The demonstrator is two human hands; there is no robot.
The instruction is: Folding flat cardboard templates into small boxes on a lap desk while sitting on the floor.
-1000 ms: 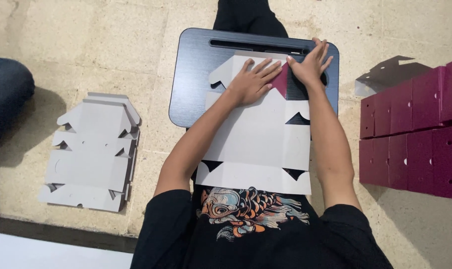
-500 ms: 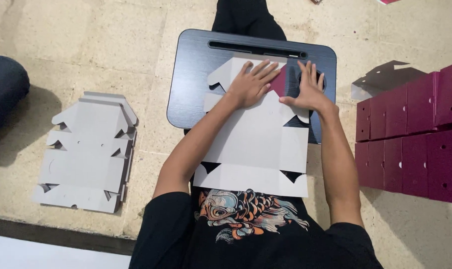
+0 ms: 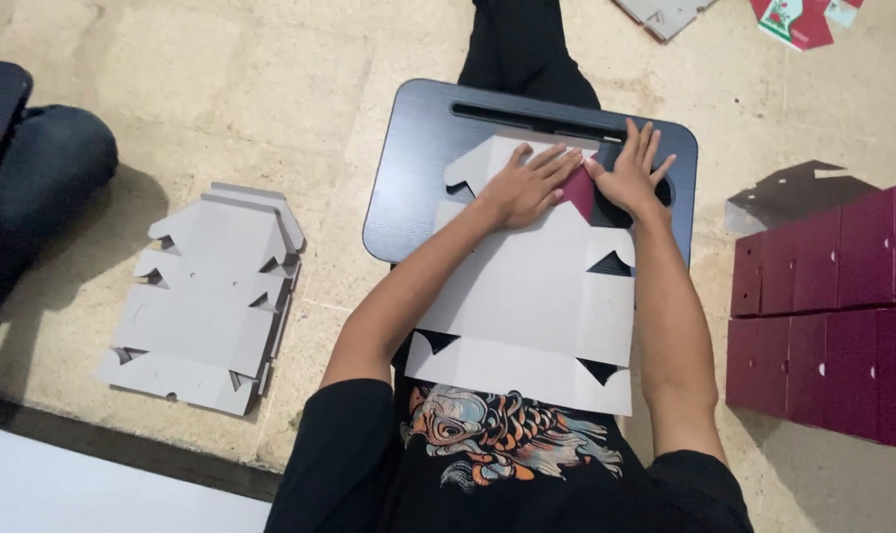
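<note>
Two flat hands, left [image 3: 523, 188] and right [image 3: 631, 178], fingers spread, side by side on the cardboard box blank [image 3: 527, 296] atop the black lap tray [image 3: 409, 188].

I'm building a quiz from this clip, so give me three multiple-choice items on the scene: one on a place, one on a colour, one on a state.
1. Where does the stack of flat grey cardboard blanks lie?
A. on the floor to the person's left
B. on the lap desk
C. on the maroon boxes

2. What colour shows where a flap is folded over, between the hands?
A. green
B. maroon
C. yellow

3. How do the left hand and right hand meet the cardboard blank on the black lap desk?
A. both lifted clear
B. both pressed flat
C. one gripping scissors

Answers: 1 A, it rests on the floor; 2 B, the flap's underside is maroon; 3 B, palms lie on it with fingers spread.
</note>
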